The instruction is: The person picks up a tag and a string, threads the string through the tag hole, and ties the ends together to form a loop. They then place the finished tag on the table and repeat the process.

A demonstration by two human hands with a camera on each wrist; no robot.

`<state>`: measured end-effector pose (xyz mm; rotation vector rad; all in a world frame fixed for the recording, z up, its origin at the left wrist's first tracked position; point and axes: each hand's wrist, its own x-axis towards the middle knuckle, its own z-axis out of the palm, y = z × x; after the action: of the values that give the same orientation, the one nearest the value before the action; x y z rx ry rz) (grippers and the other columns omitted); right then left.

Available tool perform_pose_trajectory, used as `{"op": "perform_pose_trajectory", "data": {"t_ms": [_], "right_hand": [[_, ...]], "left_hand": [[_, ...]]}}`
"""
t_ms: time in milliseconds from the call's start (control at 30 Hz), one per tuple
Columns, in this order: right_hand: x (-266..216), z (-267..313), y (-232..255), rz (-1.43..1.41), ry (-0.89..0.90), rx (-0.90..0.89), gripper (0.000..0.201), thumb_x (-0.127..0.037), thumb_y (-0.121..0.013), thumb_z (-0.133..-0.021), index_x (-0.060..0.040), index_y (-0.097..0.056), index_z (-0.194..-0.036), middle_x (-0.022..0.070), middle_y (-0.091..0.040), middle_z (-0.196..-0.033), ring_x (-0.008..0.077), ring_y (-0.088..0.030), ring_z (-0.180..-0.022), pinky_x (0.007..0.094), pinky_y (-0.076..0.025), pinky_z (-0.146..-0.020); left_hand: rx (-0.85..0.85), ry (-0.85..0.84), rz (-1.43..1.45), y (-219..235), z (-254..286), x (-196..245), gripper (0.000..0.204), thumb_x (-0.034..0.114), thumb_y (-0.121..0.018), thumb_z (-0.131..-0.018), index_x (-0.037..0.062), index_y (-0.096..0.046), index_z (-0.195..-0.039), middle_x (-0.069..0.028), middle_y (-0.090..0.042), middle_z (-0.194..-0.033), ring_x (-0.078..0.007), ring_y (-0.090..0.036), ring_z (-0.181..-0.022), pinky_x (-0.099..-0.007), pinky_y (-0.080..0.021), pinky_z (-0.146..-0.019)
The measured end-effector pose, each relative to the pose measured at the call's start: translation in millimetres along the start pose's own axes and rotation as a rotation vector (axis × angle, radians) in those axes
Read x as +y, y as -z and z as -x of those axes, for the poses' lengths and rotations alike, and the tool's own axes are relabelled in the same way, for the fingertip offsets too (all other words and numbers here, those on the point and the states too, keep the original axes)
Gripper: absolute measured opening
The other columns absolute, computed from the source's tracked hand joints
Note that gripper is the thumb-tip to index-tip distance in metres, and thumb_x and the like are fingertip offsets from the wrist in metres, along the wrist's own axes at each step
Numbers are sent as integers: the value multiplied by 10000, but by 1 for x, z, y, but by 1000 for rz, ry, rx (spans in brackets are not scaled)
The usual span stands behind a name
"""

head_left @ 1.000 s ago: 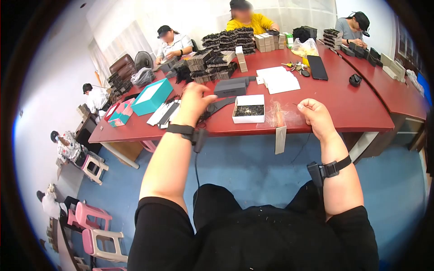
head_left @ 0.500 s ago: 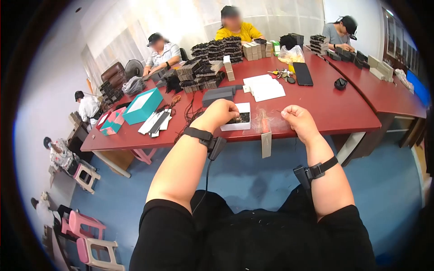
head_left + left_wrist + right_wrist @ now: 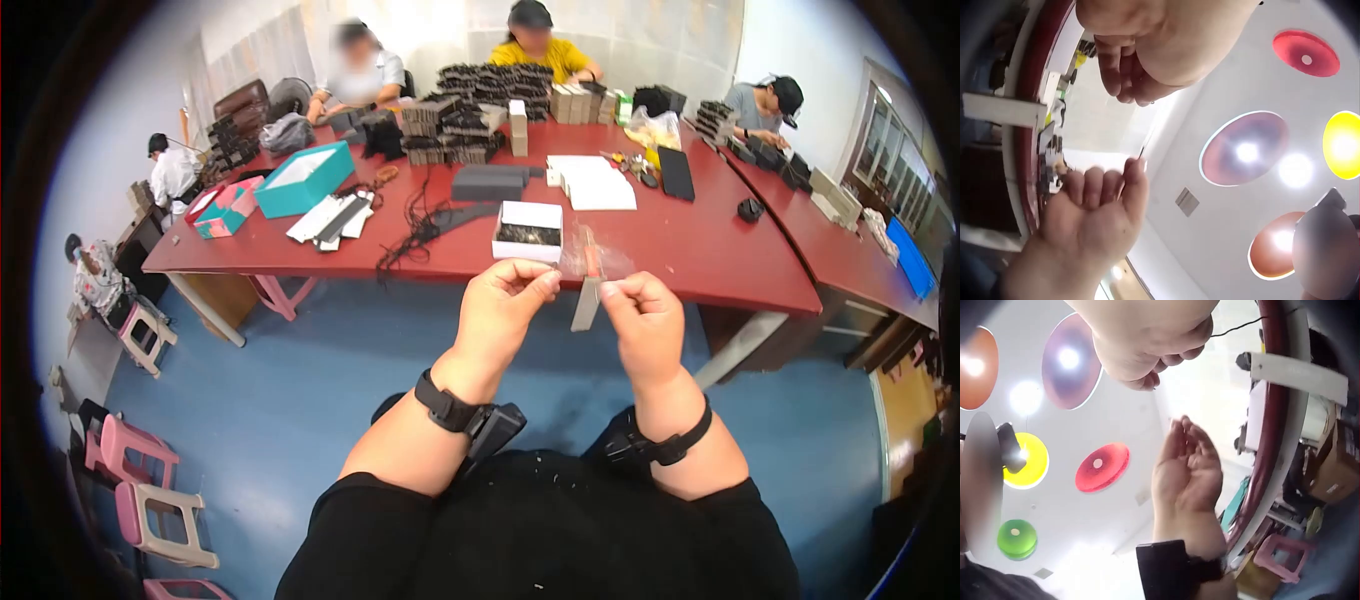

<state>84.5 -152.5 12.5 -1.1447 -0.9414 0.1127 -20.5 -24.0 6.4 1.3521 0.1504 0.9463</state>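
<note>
In the head view my left hand (image 3: pixel 503 312) is raised before the table edge, thumb and forefinger pinched; a tiny dark speck shows at its fingertips in the left wrist view, too small to identify. My right hand (image 3: pixel 648 325) pinches a thin dark thread (image 3: pixel 1235 329), which trails from its fingers in the right wrist view. The hands are apart, fingertips facing. Just beyond the left hand stands a white open box (image 3: pixel 512 250) with dark bits inside. Between the hands, a pale strip (image 3: pixel 586 306) projects over the table edge beside clear film (image 3: pixel 612 262).
On the red table (image 3: pixel 690 255) lie black strands (image 3: pixel 425 225), dark grey blocks (image 3: pixel 488 184), white sheets (image 3: pixel 597 185), a phone (image 3: pixel 676 173) and a teal box (image 3: pixel 304 178). Stacked bundles (image 3: pixel 455 130) stand farther back. Several people sit around; stools (image 3: pixel 165 525) stand at left.
My left hand first reached into the white box, then came out toward me and rightward, closer to my right hand. My right hand drew nearer to me. The head view has shifted.
</note>
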Motion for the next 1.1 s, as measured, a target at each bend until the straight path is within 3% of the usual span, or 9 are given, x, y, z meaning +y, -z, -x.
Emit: {"op": "perform_pose_trajectory", "data": {"t_ms": [67,200,500,733,800,833,900,1033,1100], "right_hand": [[-8,18,-12,-80,-19,-51,64,-11,-645,-816,-14,-596,-776,-91,-458,-622,-12,-360,-561,167,-309,-495],[-20,30,-20,88,57,-113,84,25,-633,-798,-13,-568,-761,-71,-446,-628,-2,-360,-559,173,-305,-502],[-21,36,-36,168,23,-133,112,3,-668,-734,-12,-565,-692,-47,-423,-552,12,-354,-506,200,-296,-448],[-23,37,-40,222,82,-114,50,-11,-670,-759,2,-622,-765,-21,-513,-623,24,-411,-543,193,-340,-488],[-24,37,-39,253,90,-123,44,-14,-669,-769,5,-646,-801,-12,-542,-649,29,-434,-562,193,-356,-504],[-24,37,-39,265,115,-147,57,-20,-668,-781,3,-658,-833,-3,-561,-670,36,-458,-583,193,-368,-519],[-23,36,-39,280,144,-174,77,-25,-666,-793,1,-670,-865,5,-580,-692,42,-483,-604,194,-381,-533],[-12,39,-36,25,-27,-137,83,-52,-658,-819,7,-670,-875,17,-589,-713,54,-511,-617,192,-390,-536],[-7,37,-32,-147,-104,-116,87,-60,-645,-831,10,-660,-880,19,-583,-705,54,-500,-593,194,-382,-517]], "left_hand": [[-76,84,113,-5,19,6,74,8,-635,-827,-6,-632,-900,-83,-645,-861,-130,-595,-759,-263,-497,-727],[-60,83,165,-3,37,15,92,-26,-634,-816,-18,-630,-907,-100,-652,-886,-149,-614,-828,-280,-513,-764],[-46,-44,123,9,49,13,102,-35,-629,-819,-22,-630,-920,-104,-647,-931,-151,-615,-860,-273,-511,-783],[-54,-100,45,15,57,14,83,-31,-639,-813,-24,-629,-895,-90,-640,-918,-144,-610,-849,-258,-508,-753],[-27,-297,-296,16,58,17,71,-22,-655,-795,-17,-629,-861,-94,-643,-911,-151,-615,-820,-260,-503,-729],[-25,-300,-293,16,58,19,71,-22,-655,-795,-17,-629,-861,-94,-643,-911,-151,-615,-820,-260,-503,-729],[16,-477,-481,14,58,22,75,14,-660,-767,15,-630,-836,-100,-636,-811,-231,-626,-740,-290,-500,-656],[-88,-496,-576,15,56,22,139,33,-671,-781,1,-620,-906,-124,-617,-970,-213,-617,-851,-298,-493,-753],[-151,-437,-592,9,52,15,297,94,-658,-808,11,-557,-1074,-135,-581,-1071,-228,-585,-964,-319,-469,-823]]}}
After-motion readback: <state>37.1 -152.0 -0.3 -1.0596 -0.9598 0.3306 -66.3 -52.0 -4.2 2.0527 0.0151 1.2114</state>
